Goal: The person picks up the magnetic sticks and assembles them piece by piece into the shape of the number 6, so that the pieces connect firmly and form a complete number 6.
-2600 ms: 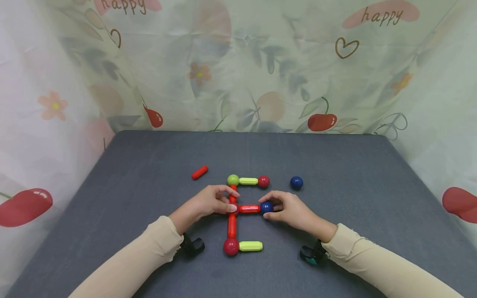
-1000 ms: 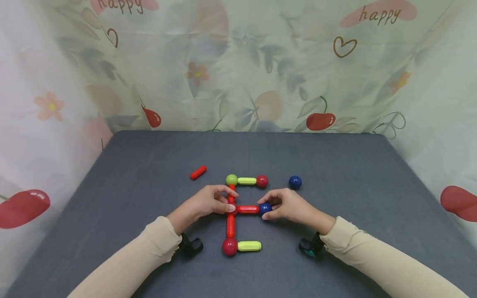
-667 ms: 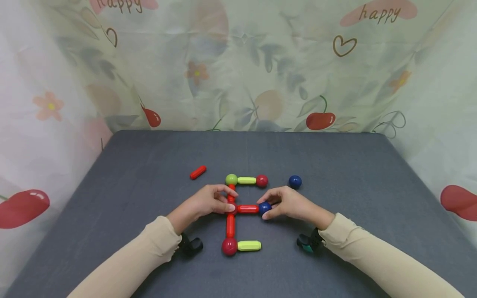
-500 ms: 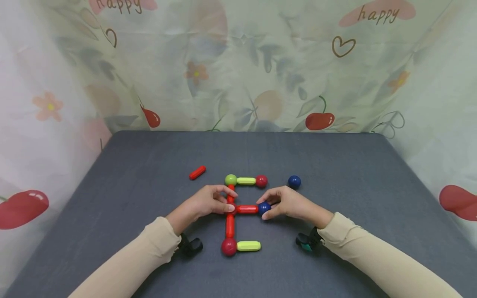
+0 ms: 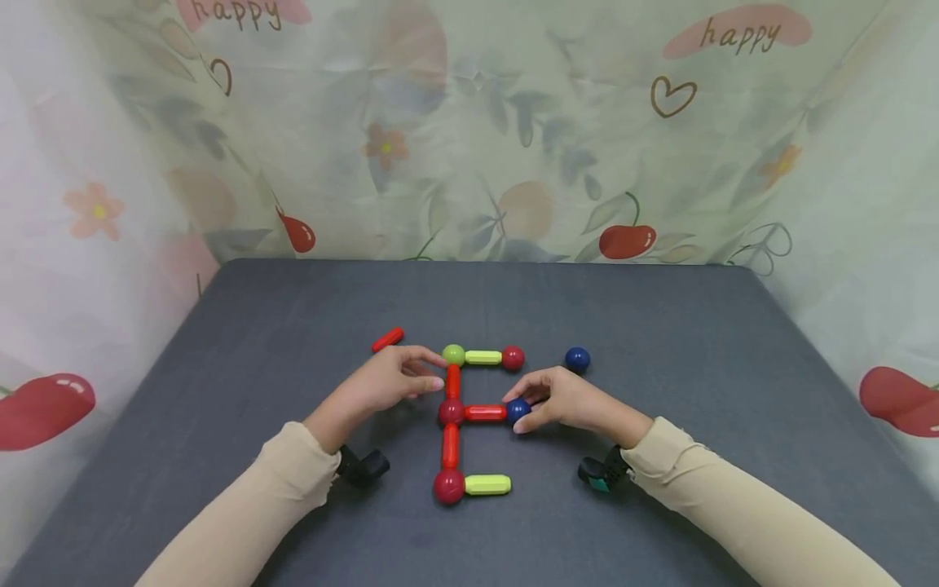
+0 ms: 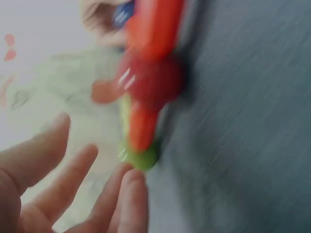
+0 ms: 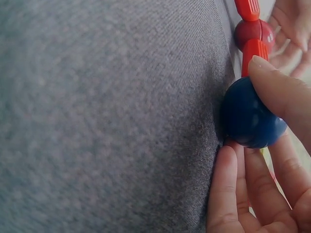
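Observation:
Balls and rods joined into an E-like frame lie mid-table in the head view. Its spine runs from a green ball [image 5: 453, 355] through a red middle ball [image 5: 451, 412] to a red near ball [image 5: 449, 487], linked by red rods [image 5: 451, 447]. A red rod reaches right from the middle ball to a blue ball [image 7: 250, 114]. My right hand [image 5: 568, 399] pinches that blue ball between thumb and fingers. Just left of the upper spine, my left hand [image 5: 385, 379] has its fingers spread and holds nothing; its fingertips are near the green ball.
A loose red rod [image 5: 387, 339] lies beyond my left hand, partly covered by it. A second blue ball [image 5: 577, 359] sits at the back right. Yellow-green rods extend right from the green ball and the near red ball, the far one [image 5: 482, 357] ending in a red ball [image 5: 513, 357].
My left hand has let go of the middle red ball and moved back and left, uncovering the ball and upper red rod. My right hand stays on the blue ball.

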The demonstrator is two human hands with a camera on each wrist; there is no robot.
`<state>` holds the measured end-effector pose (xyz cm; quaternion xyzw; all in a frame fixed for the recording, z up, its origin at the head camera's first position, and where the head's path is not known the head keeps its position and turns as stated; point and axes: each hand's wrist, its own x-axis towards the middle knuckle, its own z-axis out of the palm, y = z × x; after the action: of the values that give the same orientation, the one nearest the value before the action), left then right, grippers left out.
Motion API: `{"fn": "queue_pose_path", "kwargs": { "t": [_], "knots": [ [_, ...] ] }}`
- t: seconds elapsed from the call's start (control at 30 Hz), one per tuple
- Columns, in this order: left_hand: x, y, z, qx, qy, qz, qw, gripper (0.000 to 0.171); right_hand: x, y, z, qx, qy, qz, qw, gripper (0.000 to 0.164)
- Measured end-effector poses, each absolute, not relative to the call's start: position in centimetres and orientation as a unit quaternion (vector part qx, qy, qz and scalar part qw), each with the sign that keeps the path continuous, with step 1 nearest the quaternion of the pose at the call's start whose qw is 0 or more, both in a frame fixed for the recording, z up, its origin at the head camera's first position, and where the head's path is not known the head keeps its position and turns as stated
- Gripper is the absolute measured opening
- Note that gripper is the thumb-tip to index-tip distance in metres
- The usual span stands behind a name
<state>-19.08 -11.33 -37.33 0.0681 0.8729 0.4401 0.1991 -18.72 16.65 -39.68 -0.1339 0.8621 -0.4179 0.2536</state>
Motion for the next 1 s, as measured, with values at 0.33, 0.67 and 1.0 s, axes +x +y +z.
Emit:
{"fn": "queue_pose_path", "kwargs": {
  "t": [0.33,0.67,1.0],
  "knots": [
    [-22.5,-15.4,-35.4,-0.043,0.922,0.365,0.121,0.042,-18.8,16.7,-39.7,-0.140,0.860,-0.420,0.254,0.035],
    [-24.8,-16.3,-37.5,-0.061,0.930,0.324,0.161,0.040,-19.0,16.7,-39.9,-0.138,0.858,-0.421,0.261,0.036],
    [-25.1,-16.0,-38.0,-0.065,0.936,0.307,0.162,0.031,-19.1,16.8,-40.0,-0.134,0.858,-0.421,0.263,0.036]
  ]
}}
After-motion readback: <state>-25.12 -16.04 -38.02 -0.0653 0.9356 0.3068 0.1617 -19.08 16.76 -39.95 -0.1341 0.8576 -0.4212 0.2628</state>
